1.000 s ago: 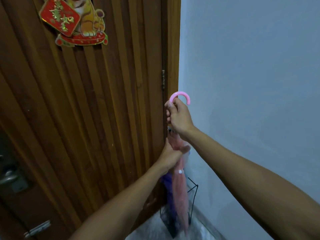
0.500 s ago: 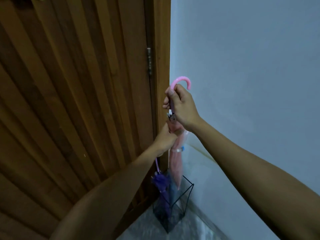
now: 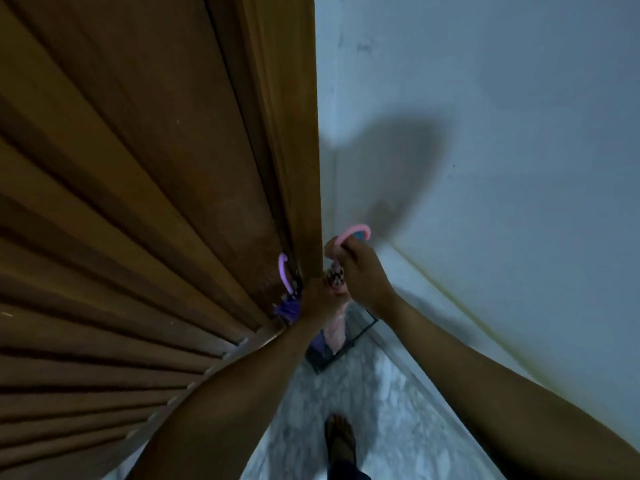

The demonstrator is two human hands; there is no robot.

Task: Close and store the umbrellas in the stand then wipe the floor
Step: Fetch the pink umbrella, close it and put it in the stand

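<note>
A folded pink umbrella (image 3: 337,329) hangs upright with its lower end inside the black wire stand (image 3: 360,332) in the corner. My right hand (image 3: 362,271) grips it just below the pink hooked handle (image 3: 353,233). My left hand (image 3: 317,296) holds the gathered pink canopy a little lower. A purple umbrella (image 3: 289,306) with a lilac hooked handle (image 3: 284,271) stands in the same stand, against the door.
A ribbed wooden door (image 3: 138,202) fills the left and its frame (image 3: 298,133) meets a pale wall (image 3: 485,133) on the right. Grey marble floor (image 3: 381,410) lies below, with my foot (image 3: 341,441) on it near the stand.
Both hands have gone down with the pink umbrella, its lower end now deeper in the stand. The view has tilted down, showing floor and foot.
</note>
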